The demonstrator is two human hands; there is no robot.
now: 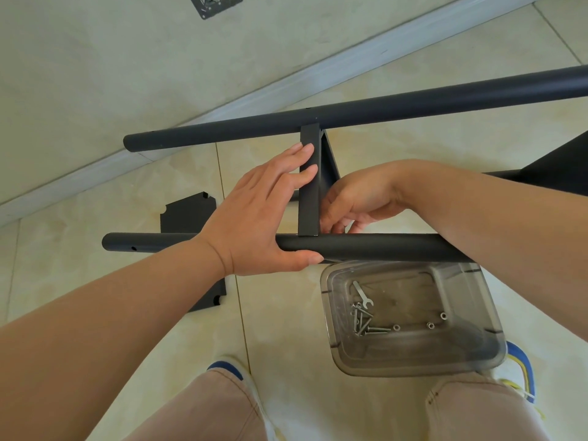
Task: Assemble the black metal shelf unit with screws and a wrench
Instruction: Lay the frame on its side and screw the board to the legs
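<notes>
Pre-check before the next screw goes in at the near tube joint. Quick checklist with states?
1. Shelf panel edge meets near tube: ok.
2. Left hand steadies the joint, thumb under the tube, fingers flat on the panel: ok.
3. Right hand at the joint behind the panel; screw in its grip: cannot tell.
4. Wrench ready: not ok, lying in the clear tub.
5. Spare screws and nuts in the tub: ok.
6. Panel's far end seated on far tube: cannot tell.
</notes>
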